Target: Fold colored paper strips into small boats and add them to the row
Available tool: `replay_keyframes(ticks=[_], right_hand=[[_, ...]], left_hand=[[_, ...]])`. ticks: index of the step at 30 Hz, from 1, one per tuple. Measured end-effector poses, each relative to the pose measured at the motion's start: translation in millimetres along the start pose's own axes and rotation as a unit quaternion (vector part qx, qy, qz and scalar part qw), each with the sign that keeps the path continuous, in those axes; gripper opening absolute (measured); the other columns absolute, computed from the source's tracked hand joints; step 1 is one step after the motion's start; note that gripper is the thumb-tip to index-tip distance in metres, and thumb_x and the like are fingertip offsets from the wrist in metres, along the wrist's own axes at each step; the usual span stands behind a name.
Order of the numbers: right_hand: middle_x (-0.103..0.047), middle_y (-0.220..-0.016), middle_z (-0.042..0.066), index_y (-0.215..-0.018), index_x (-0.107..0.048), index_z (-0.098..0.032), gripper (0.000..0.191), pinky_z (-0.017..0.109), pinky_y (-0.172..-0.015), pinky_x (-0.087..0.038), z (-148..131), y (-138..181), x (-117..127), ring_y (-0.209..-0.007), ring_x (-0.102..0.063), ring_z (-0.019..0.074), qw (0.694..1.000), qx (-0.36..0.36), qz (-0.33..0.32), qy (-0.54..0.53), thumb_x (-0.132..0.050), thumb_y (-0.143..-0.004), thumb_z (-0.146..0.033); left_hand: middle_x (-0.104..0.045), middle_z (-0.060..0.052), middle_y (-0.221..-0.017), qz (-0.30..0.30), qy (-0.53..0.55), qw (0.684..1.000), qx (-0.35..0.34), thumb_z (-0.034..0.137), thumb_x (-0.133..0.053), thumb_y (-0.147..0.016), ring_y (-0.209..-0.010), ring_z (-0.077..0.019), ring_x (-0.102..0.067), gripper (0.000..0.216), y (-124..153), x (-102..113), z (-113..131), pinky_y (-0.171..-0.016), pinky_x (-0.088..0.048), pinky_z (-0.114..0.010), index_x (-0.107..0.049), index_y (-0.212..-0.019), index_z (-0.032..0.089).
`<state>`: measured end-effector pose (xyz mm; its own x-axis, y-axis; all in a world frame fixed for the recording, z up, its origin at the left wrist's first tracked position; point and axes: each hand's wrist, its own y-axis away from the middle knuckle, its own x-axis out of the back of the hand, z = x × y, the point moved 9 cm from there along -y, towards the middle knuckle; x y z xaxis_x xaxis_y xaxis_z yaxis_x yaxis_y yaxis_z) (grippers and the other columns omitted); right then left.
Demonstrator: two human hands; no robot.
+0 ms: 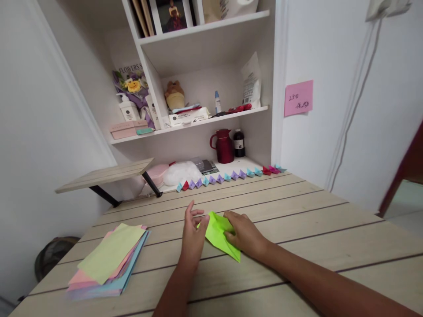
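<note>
A bright green sheet of folding paper (218, 233), partly folded with creases across it, is held over the wooden table between my two hands. My left hand (194, 235) grips its left edge with the thumb against the paper, while the index finger points up. On the opposite side, my right hand (246, 233) pinches the right edge between thumb and fingers. One pointed corner of the paper reaches down toward me. To the left lies a stack of coloured paper (112, 255), with a pale yellow sheet uppermost and pink and blue ones beneath.
Along the table's far edge runs a row of small folded paper pieces (220, 179) in purple, blue and red. Behind it, shelves hold a red jug (224, 146) and a dark bottle (239, 143). A small raised wooden shelf (109, 175) stands at the back left.
</note>
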<state>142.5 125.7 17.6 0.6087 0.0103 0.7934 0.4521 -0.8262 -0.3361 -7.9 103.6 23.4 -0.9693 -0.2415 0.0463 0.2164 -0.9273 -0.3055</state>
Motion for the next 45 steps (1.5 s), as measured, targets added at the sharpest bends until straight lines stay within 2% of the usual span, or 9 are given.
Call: replay_keyframes(ticks=[3, 9, 16, 21, 25, 31, 34, 39, 45], right_hand=[[-0.066, -0.1, 0.008, -0.1, -0.054, -0.018, 0.029, 0.032, -0.08, -0.033, 5, 0, 0, -0.099, -0.058, 0.025, 1.0, -0.015, 0.006, -0.006, -0.055, -0.072, -0.012], [-0.065, -0.098, 0.005, -0.094, -0.052, -0.021, 0.026, 0.03, -0.078, -0.032, 6, -2, -1, -0.097, -0.057, 0.0235, 1.0, -0.013, -0.007, -0.027, -0.057, -0.07, -0.011], [-0.061, -0.096, 0.003, -0.092, -0.051, -0.021, 0.031, 0.03, -0.076, -0.033, 6, -1, 5, -0.093, -0.055, 0.0224, 0.999, -0.005, -0.024, -0.048, -0.06, -0.064, -0.013], [-0.06, -0.099, 0.004, -0.093, -0.051, -0.021, 0.027, 0.031, -0.077, -0.031, 2, 0, 2, -0.098, -0.053, 0.023, 0.999, 0.001, -0.026, -0.043, -0.057, -0.068, -0.014], [-0.06, -0.092, 0.002, -0.085, -0.05, -0.021, 0.021, 0.03, -0.075, -0.029, 1, 0, -2, -0.089, -0.054, 0.0216, 0.999, 0.004, -0.027, -0.033, -0.057, -0.067, -0.014], [-0.061, -0.1, 0.005, -0.098, -0.053, -0.021, 0.032, 0.031, -0.078, -0.03, -3, 1, -2, -0.097, -0.054, 0.0235, 0.999, 0.019, -0.028, -0.032, -0.055, -0.067, -0.011], [-0.061, -0.097, 0.004, -0.093, -0.055, -0.021, 0.028, 0.031, -0.077, -0.032, -2, 1, -1, -0.095, -0.054, 0.0228, 0.999, 0.026, -0.034, -0.034, -0.056, -0.067, -0.01], [-0.06, -0.09, 0.002, -0.078, -0.058, -0.021, 0.017, 0.03, -0.076, -0.034, 4, 0, -1, -0.092, -0.055, 0.0216, 0.997, 0.042, -0.058, -0.036, -0.061, -0.065, -0.01], [-0.063, -0.108, 0.003, -0.084, -0.067, -0.025, 0.017, 0.037, -0.087, -0.034, 3, 3, 2, -0.102, -0.055, 0.024, 0.992, 0.08, -0.092, -0.039, -0.065, -0.07, -0.016]], left_hand=[[-0.054, -0.01, -0.117, -0.028, -0.048, 0.998, 0.027, 0.042, -0.066, -0.078, -0.094, -0.0187, -0.061, 0.067, 4, -6, -7, -0.079, -0.05, -0.03, -0.038, -0.135, 0.021], [-0.061, -0.006, -0.113, -0.111, -0.233, 0.964, -0.058, 0.017, -0.069, -0.068, -0.103, -0.0224, -0.057, 0.053, 19, -39, 2, -0.091, -0.044, -0.034, -0.051, -0.118, 0.022], [-0.064, -0.008, -0.112, -0.064, -0.31, 0.947, -0.044, 0.008, -0.053, -0.072, -0.106, -0.0226, -0.059, 0.046, 13, -30, 1, -0.089, -0.044, -0.032, -0.05, -0.117, 0.02], [-0.068, -0.005, -0.103, -0.061, -0.337, 0.939, -0.002, 0.02, -0.062, -0.073, -0.095, -0.0236, -0.063, 0.056, 13, -28, -3, -0.078, -0.045, -0.03, -0.045, -0.125, 0.024], [-0.068, -0.003, -0.086, -0.046, -0.403, 0.914, 0.03, 0.013, -0.048, -0.078, -0.078, -0.0234, -0.064, 0.049, 15, -24, -6, -0.064, -0.04, -0.029, -0.045, -0.125, 0.025], [-0.06, 0.001, -0.083, -0.096, -0.326, 0.94, -0.039, 0.002, -0.048, -0.069, -0.068, -0.0149, -0.056, 0.066, 19, -39, -1, -0.063, -0.04, -0.024, -0.043, -0.13, 0.027], [-0.054, 0.001, -0.083, -0.111, -0.277, 0.953, -0.056, 0.007, -0.051, -0.073, -0.063, -0.0124, -0.05, 0.053, 18, -41, 0, -0.064, -0.042, -0.024, -0.048, -0.124, 0.023], [-0.052, -0.002, -0.096, -0.152, -0.274, 0.947, -0.072, 0.003, -0.055, -0.068, -0.071, -0.0123, -0.049, 0.042, 16, -41, 0, -0.069, -0.043, -0.024, -0.059, -0.105, 0.023], [-0.05, -0.003, -0.108, -0.208, -0.274, 0.938, -0.05, 0.0, -0.055, -0.062, -0.08, -0.0127, -0.051, 0.058, 20, -42, -2, -0.076, -0.045, -0.025, -0.054, -0.115, 0.024]])
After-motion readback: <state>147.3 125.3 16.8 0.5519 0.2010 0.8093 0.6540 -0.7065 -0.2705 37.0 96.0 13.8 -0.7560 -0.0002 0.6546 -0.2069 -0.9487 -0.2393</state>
